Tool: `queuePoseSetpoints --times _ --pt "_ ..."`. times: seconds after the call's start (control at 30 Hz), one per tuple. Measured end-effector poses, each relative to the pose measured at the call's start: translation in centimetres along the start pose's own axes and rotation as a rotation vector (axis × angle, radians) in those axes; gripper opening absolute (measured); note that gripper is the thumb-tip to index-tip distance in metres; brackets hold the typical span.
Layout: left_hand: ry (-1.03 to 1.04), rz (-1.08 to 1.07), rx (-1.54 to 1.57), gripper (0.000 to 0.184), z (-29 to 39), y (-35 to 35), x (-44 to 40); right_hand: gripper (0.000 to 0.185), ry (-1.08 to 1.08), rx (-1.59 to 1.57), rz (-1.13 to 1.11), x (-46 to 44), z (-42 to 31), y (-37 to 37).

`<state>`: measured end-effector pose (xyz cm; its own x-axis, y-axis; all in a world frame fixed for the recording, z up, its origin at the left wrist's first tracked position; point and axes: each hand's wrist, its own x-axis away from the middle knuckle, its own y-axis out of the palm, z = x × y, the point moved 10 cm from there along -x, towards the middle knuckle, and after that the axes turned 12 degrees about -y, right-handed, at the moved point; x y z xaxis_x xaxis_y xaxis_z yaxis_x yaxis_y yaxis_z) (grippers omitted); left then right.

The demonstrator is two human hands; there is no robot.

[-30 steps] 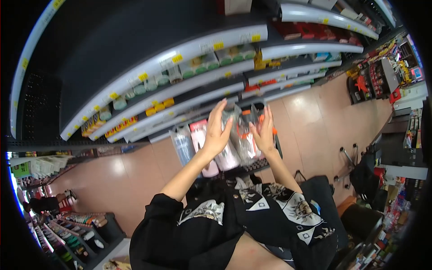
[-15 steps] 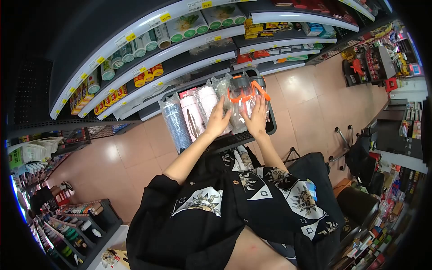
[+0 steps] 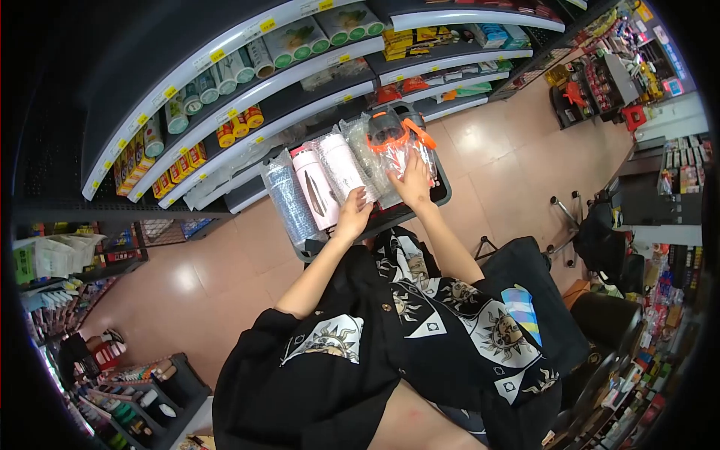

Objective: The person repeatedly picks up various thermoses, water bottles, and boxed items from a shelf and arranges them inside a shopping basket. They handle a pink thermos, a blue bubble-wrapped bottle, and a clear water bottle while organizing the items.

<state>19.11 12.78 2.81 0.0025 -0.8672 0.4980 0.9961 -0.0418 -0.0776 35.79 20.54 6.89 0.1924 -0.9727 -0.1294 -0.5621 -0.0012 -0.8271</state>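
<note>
In the head view, a dark crate [image 3: 444, 196] holds several bottles lying side by side. My left hand [image 3: 352, 215] is at the near end of a pale pink bottle [image 3: 345, 161] in bubble wrap, its fingers loosely bent and apart. My right hand [image 3: 412, 184] lies with fingers stretched over a plastic-wrapped bottle with an orange handle [image 3: 386, 135], at the crate's right side. Left of them are a pink bottle with a red-edged cap [image 3: 315, 187] and a blue bubble-wrapped bottle [image 3: 289, 199]. The undersides of both hands are hidden.
Stocked shelves [image 3: 300, 64] with price tags stand just beyond the crate. Tiled floor [image 3: 487, 142] spreads on both sides. To the right are a wheeled chair base [image 3: 566, 221] and a black seat [image 3: 604, 319]; a display rack [image 3: 142, 397] stands at lower left.
My left hand has drawn back from the clear wrapping to the near end of the pale pink bottle. My right hand stays over the orange-handled bottle, slightly lower. The view has shifted slightly.
</note>
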Motion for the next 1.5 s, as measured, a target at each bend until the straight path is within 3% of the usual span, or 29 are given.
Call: queuePoseSetpoints --times 0.07,0.13,0.17,0.2,0.3,0.47,0.57,0.67,0.87,0.9,1.07,1.27,1.33,1.47,1.5 --pt "-0.01 -0.002 -0.056 0.048 0.2 0.5 0.3 0.085 0.012 0.0 -0.016 0.2 0.5 -0.6" --pt "0.037 0.029 -0.031 0.05 0.8 0.1 0.0 0.076 -0.058 -0.195 0.276 -0.1 0.1 -4.0" --pt "0.045 0.045 -0.037 0.05 1.0 -0.3 -0.2 0.062 -0.079 -0.236 0.392 0.0 0.1 -5.6" --pt "0.053 0.064 -0.043 0.049 1.7 -0.6 -0.4 0.062 -0.082 -0.238 0.389 -0.2 0.7 -5.9" --pt "-0.018 0.083 -0.012 0.046 2.0 -0.7 -1.1 0.041 0.154 -0.589 0.648 0.6 6.0 -7.5" --pt "-0.037 0.187 0.035 0.052 2.2 1.1 -3.0 0.035 0.366 -0.923 0.583 1.0 11.9 -7.7" --pt "-0.057 0.239 0.118 0.069 2.7 2.1 -4.1 0.03 0.318 -0.935 0.155 0.8 11.4 -5.0" --pt "-0.066 0.354 0.044 0.076 2.9 2.3 -4.9 0.034 0.174 -0.66 -0.155 1.3 9.8 -3.1" --pt "-0.147 0.44 0.01 0.09 2.5 3.1 -5.2 0.049 -0.09 -0.596 -0.176 -1.8 4.6 -3.2" --pt "-0.18 0.455 -0.001 0.093 2.4 3.0 -5.1 0.059 -0.086 -0.533 -0.308 -1.9 3.4 -3.0" --pt "-0.251 0.437 -0.028 0.099 2.9 2.9 -5.7 0.067 -0.186 -0.441 -0.291 -2.0 1.2 -1.6" --pt "-0.265 0.322 0.134 0.095 1.2 3.8 -7.8 0.071 -0.08 -0.457 -0.296 -1.4 -0.1 -1.5" --pt "-0.293 0.308 0.259 0.091 4.3 4.1 -6.2 0.072 -0.112 -0.339 -0.381 -0.9 -1.6 -1.3" --pt "-0.257 0.191 0.484 0.08 2.6 3.6 -6.9 0.075 -0.187 -0.201 -0.47 -0.4 -4.1 -1.2" --pt "-0.149 0.169 0.523 0.075 3.6 3.5 -6.8 0.079 -0.249 -0.11 -0.5 -0.4 -5.0 -1.4"
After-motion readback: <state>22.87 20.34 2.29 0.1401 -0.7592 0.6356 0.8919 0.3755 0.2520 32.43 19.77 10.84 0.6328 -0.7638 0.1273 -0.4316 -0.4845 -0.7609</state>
